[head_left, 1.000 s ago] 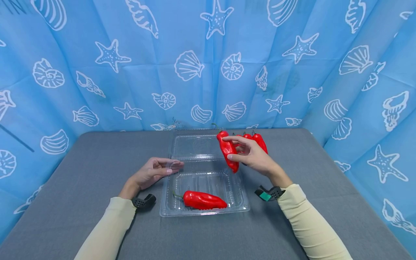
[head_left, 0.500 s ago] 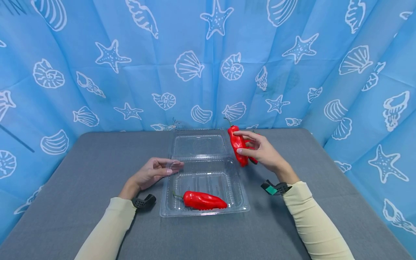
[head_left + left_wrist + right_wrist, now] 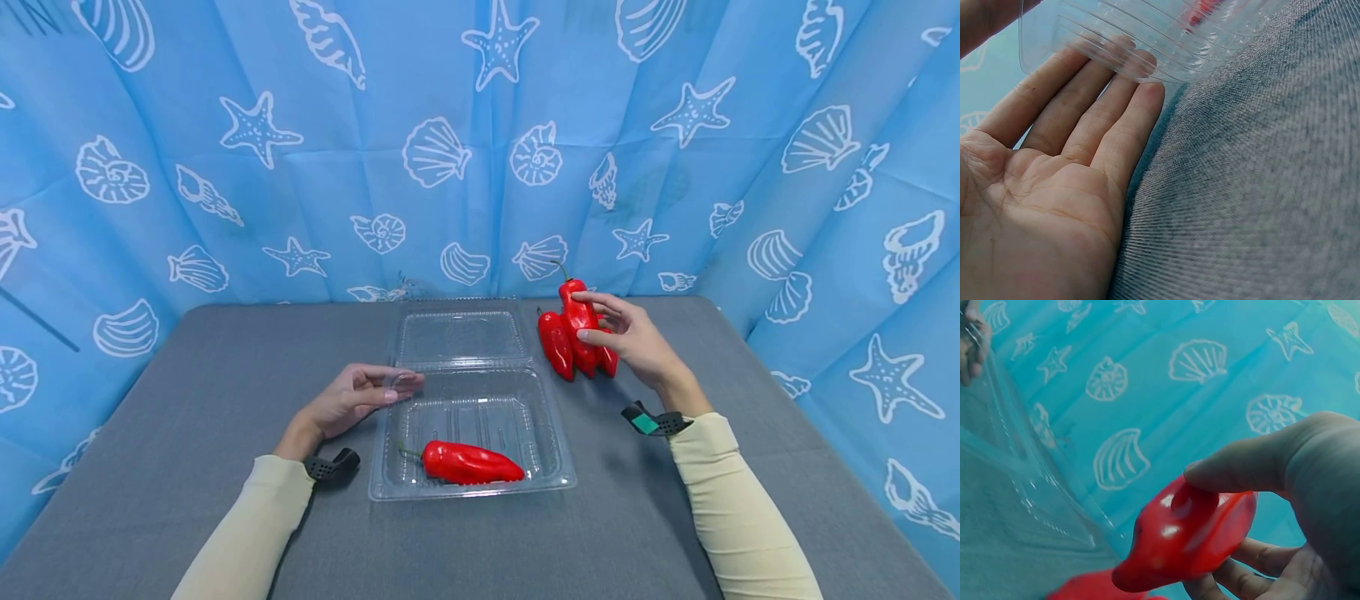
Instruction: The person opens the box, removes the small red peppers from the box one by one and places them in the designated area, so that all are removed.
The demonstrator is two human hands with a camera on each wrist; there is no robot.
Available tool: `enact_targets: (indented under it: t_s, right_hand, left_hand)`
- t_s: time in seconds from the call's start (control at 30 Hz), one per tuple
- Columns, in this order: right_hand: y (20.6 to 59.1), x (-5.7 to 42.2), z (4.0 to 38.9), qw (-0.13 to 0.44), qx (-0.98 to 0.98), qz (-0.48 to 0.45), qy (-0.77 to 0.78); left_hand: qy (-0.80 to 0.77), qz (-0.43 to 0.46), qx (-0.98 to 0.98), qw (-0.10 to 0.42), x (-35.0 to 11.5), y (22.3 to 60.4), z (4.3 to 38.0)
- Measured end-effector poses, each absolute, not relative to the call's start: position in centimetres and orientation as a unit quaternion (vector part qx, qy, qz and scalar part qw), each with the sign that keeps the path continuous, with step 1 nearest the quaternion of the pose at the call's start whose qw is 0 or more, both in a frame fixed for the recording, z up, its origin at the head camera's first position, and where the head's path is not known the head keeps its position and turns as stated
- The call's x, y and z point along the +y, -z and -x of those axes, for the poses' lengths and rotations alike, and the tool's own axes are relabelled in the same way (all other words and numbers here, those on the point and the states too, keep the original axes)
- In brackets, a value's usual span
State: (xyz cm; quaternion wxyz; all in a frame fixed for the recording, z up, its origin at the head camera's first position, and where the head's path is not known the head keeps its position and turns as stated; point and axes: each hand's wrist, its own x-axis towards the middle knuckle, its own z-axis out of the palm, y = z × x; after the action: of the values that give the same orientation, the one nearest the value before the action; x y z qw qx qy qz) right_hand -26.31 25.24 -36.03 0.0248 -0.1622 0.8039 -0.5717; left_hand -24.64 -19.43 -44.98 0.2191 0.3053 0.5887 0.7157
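My right hand pinches a red pepper between thumb and fingers, its green stem pointing up and away. In the head view this held pepper overlaps several other red peppers at the back right. My left hand holds the left rim of a clear plastic container, thumb above and fingers against the underside. In the left wrist view the straight fingers reach under the ribbed plastic. One red pepper lies sideways in the container's near part, stem to the left.
The container's hinged lid lies folded back toward the rear of the grey cloth-covered table. A blue curtain with white shells and starfish hangs behind and beside the table. Each wrist wears a black band.
My right hand has moved right with its pepper, from over the lid's right side to over the group of peppers. The left hand, the container and the pepper inside stay in place.
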Motion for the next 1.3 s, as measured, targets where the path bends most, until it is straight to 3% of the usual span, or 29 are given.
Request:
enact_targets:
  t_s: [0.73,1.3]
  right_hand:
    - [37.8,29.5,27.5,0.001,0.824,0.002,0.566]
    - [40.0,30.7,28.1,0.023,0.836,-0.068,0.544]
  left_hand:
    - [-0.716,-0.295,0.594,0.216,-19.3,44.9,24.7]
    - [-0.715,-0.301,0.593,0.216,-19.4,45.0,24.7]
